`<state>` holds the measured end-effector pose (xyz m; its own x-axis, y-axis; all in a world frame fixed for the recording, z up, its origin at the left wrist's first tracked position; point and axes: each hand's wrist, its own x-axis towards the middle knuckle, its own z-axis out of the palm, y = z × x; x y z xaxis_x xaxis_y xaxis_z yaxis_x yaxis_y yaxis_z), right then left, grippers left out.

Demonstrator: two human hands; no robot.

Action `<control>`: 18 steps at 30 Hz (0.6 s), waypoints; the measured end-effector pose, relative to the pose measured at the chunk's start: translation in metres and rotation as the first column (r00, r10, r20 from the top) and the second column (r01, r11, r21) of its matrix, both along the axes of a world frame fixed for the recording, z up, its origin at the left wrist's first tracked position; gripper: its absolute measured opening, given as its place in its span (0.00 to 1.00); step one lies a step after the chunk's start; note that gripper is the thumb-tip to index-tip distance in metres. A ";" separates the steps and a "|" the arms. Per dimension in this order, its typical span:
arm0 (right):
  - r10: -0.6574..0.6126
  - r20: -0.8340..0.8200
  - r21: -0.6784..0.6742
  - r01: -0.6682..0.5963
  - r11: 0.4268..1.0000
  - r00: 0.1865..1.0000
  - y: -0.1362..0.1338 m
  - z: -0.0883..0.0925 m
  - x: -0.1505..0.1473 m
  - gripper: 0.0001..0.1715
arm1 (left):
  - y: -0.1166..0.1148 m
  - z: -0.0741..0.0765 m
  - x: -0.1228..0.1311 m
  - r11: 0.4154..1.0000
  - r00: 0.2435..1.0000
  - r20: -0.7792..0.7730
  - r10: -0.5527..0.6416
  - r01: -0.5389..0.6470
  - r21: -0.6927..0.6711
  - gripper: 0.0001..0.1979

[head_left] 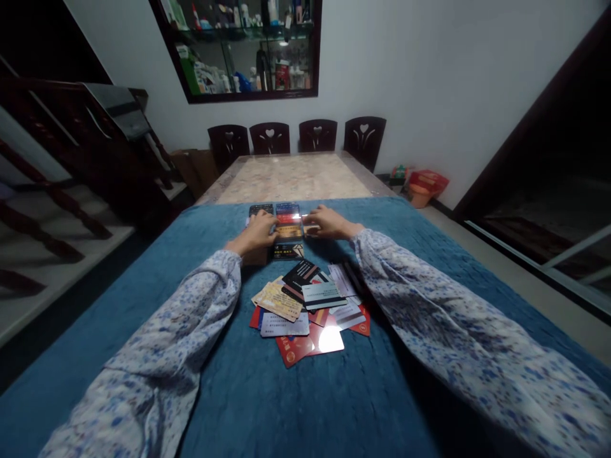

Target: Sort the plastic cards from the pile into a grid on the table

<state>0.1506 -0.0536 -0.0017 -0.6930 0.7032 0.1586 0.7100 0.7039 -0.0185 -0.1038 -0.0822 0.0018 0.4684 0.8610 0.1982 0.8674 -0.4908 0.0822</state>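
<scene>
Both of my hands rest at overlapping rows of plastic cards on a blue cloth. My left hand (pixel 258 231) lies over the left row, its fingers bent and slightly apart. At the right row, my right hand (pixel 329 222) touches the cards with its fingertips, thumb apart from the fingers. Between them runs the middle row of cards (pixel 289 230), in blue, red and gold, with a black card (pixel 287 252) at its near end. Closer to me is a loose pile of cards (pixel 324 296), including yellow, white, black and red ones. Much of the side rows is hidden under my hands.
The blue cloth (pixel 229 394) covers the near part of a long table (pixel 305 175). Several dark chairs (pixel 270 138) stand at its far end. A wooden stair railing (pixel 71 191) is on the left, and an orange bucket (pixel 420 195) sits on the floor at right.
</scene>
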 end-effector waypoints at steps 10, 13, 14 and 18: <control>0.033 -0.087 0.085 -0.025 0.996 0.996 -0.041 0.006 0.037 0.14 | -0.032 -0.002 0.020 0.980 0.984 0.073 -0.163 0.154 0.126 0.11; 0.047 -0.100 0.102 -0.037 0.994 0.994 -0.055 0.002 0.048 0.16 | -0.046 -0.003 0.028 0.972 0.976 0.074 -0.203 0.192 0.136 0.12; 0.051 -0.106 0.108 -0.040 0.993 0.993 -0.059 0.001 0.052 0.16 | -0.051 -0.003 0.031 0.970 0.974 0.074 -0.212 0.201 0.139 0.12; 0.061 -0.130 0.113 -0.047 0.993 0.990 -0.077 -0.005 0.067 0.14 | -0.069 -0.007 0.042 0.962 0.965 0.074 -0.250 0.240 0.129 0.13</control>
<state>0.2176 -0.1307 -0.0070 -0.6972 0.6389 0.3252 0.6673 0.7441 -0.0311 -0.0614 -0.1507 -0.0049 0.6380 0.6898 0.3421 0.7111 -0.6983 0.0818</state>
